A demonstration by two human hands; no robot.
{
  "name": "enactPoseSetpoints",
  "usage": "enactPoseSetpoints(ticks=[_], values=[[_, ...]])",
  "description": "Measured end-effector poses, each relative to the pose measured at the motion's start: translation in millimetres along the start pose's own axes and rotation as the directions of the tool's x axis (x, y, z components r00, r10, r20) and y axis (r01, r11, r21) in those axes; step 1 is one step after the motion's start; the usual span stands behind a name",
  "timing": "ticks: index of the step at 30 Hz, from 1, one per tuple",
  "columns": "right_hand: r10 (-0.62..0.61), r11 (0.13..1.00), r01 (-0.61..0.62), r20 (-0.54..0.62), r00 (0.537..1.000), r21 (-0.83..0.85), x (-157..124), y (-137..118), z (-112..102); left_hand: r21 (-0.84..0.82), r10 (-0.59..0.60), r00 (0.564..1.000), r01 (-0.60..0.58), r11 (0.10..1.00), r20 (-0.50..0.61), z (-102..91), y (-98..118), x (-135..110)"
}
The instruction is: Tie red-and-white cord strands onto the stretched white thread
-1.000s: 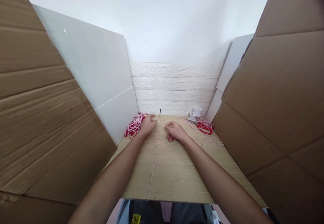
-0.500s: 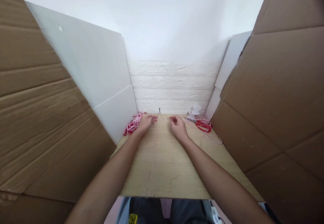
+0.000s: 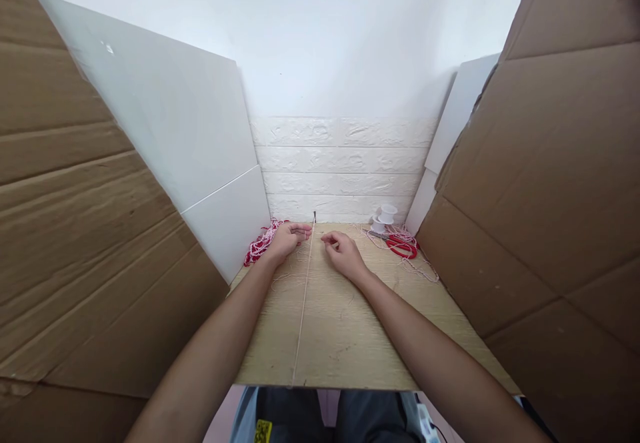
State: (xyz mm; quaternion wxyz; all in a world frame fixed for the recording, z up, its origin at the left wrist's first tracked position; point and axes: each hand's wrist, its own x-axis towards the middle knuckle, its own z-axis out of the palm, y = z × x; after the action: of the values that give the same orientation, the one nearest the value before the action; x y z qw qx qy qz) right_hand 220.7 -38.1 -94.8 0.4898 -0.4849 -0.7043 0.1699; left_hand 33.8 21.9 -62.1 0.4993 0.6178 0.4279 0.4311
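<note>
Cord (image 3: 303, 309) stretches near to far between your left hand (image 3: 287, 241), just beside it, and your right hand (image 3: 344, 253), both partly curled, any grip too small to tell.

Room is left over the near table (image 3: 355, 356) on either side of the strung cord (image 3: 302, 313); sideways, passage is blocked by cardboard panels (image 3: 540, 196), the back right by scissors (image 3: 393, 241) and spools (image 3: 387, 215).
</note>
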Motion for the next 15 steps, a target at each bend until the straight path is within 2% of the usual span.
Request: enactPoseSetpoints(ticks=[8, 15], values=[[-0.147, 0.987, 0.154, 0.135, 0.980, -0.038, -5.9, -14.1, -0.5, 0.126, 0.024, 0.999, -0.021, 0.992, -0.023, 1.6, 9.3, -5.7], [-0.205, 0.973, 0.220, 0.183, 0.961, -0.066, -7.9, -15.5, 2.0, 0.103, 0.067, 0.997, -0.071, 0.992, 0.041, 6.0, 18.4, -11.7]])
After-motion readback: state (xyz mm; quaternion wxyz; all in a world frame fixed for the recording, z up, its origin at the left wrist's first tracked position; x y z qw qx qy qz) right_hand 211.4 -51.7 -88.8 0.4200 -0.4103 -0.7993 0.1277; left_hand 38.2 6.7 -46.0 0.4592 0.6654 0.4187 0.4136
